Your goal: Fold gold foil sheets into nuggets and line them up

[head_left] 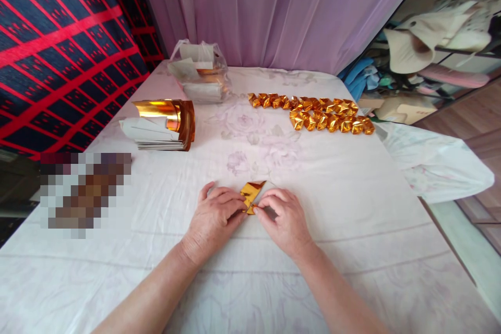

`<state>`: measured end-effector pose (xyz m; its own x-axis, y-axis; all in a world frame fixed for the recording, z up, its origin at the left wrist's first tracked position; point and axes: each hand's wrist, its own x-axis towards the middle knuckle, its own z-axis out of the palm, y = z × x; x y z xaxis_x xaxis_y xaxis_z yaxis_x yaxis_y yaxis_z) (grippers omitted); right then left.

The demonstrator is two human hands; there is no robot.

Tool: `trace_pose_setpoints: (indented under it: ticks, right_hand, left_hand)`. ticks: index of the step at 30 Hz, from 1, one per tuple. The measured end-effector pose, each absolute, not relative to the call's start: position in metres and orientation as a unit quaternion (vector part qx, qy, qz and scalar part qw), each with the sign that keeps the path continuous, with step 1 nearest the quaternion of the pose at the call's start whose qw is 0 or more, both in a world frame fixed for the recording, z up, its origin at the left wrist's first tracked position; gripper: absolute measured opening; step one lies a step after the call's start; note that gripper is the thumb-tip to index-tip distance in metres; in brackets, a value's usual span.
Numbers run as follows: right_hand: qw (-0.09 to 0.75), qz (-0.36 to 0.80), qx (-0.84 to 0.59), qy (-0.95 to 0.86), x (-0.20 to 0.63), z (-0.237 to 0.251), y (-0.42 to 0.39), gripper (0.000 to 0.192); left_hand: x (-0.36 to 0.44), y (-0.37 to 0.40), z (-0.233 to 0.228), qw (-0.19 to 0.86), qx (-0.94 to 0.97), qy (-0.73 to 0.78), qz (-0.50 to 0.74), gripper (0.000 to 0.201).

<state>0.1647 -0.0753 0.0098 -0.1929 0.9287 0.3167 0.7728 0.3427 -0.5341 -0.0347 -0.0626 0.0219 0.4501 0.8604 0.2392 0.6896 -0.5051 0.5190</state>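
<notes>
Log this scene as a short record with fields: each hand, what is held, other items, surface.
left hand: pinching the gold foil sheet from its left side
right hand: fingertips pressing the same sheet's right edge
folded gold pieces: two rows, far right of centre
foil stack: far left, top sheets curled
plastic bag: at the far edge, holding more paper
surface: white floral cloth

Just one cam, head-mounted, looking forward and down over the table point(352, 209) from its near edge. Hands sit close, far edge and curtain point(274, 10) further back.
</notes>
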Motion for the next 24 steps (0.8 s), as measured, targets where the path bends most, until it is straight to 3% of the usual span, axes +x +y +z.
trace_pose_setpoints:
  ticks: [24]
  right_hand:
    - [0.287, 0.122, -0.575, -0.756, 0.1618, 0.0105, -0.0749, 0.013]
  left_hand:
    - [-0.0274, -0.065, 0.0237, 0.178, 0.819, 0.491, 0.24, 0.005]
